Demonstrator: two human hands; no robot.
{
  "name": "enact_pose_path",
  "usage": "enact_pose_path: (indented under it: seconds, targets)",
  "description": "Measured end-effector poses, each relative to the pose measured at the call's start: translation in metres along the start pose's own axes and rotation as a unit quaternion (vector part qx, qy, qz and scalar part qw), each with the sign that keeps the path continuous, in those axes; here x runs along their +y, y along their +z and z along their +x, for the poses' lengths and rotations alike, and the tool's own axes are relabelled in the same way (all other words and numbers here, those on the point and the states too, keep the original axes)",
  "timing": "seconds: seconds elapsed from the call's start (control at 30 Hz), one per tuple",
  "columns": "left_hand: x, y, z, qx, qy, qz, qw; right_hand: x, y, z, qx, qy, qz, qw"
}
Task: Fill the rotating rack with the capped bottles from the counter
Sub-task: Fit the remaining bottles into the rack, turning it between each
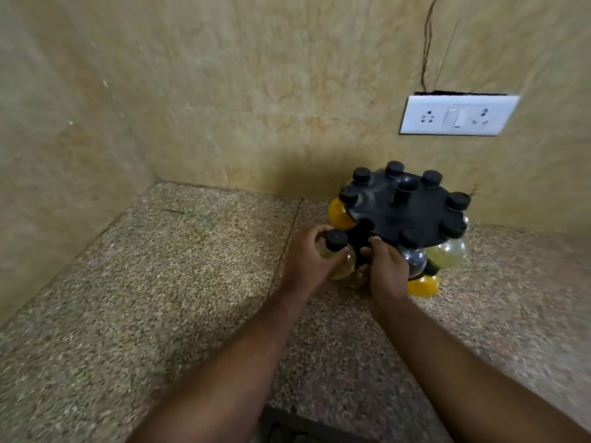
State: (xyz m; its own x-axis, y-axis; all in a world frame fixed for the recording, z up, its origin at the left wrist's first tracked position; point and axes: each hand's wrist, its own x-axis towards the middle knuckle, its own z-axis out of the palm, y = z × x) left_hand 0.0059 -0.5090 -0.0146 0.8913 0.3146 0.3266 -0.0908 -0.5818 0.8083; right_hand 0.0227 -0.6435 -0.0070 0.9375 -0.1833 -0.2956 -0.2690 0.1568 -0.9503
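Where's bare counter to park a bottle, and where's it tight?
Free: the counter left of the left hand, out to the side wall; also the strip right of the rack, below the socket plate. Tight: the rack's near edge, where the left hand grips a bottle and the right hand holds the rack.

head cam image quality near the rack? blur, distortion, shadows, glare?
Head view: wide-angle bend tilts the white wall socket plate; speckled granite counter smears toward the lower right; black round plastic rack shadows the beige wall and leaves the fingers of the right hand unreadable; faint glints on the clear black-capped bottle in the left hand.
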Motion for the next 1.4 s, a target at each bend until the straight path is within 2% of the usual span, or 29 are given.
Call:
enact_pose_path:
  seconds: [0.17, 0.47, 0.63, 0.73, 0.87, 1.2, 1.4]
  targets:
    - [0.023, 0.016, -0.003, -0.026, 0.022, 0.018, 0.999, -0.012, -0.023, -0.001, 0.025, 0.053, 0.056, 0.997]
    - [0.041, 0.047, -0.013, -0.061, 0.034, 0.015, 0.997, -0.023, -0.070, 0.018, 0.080, 0.055, 0.059, 0.994]
    - [0.054, 0.061, -0.007, -0.088, 0.044, 0.008, 0.995, -0.037, -0.087, 0.030, 0.041, 0.119, 0.091, 0.988]
    - [0.063, 0.068, -0.003, -0.113, 0.044, -0.010, 0.993, -0.047, -0.096, 0.039, -0.014, 0.167, 0.114, 0.979]
    - [0.068, 0.077, 0.003, -0.134, 0.053, -0.018, 0.989, -0.058, -0.104, 0.053, -0.065, 0.204, 0.066, 0.975]
    - [0.068, 0.091, 0.012, -0.086, 0.073, 0.122, 0.986, -0.060, -0.101, 0.057, -0.066, 0.208, -0.008, 0.976]
    - [0.072, 0.098, 0.008, -0.065, 0.042, 0.136, 0.988, -0.054, -0.097, 0.056, -0.059, 0.195, -0.028, 0.979]
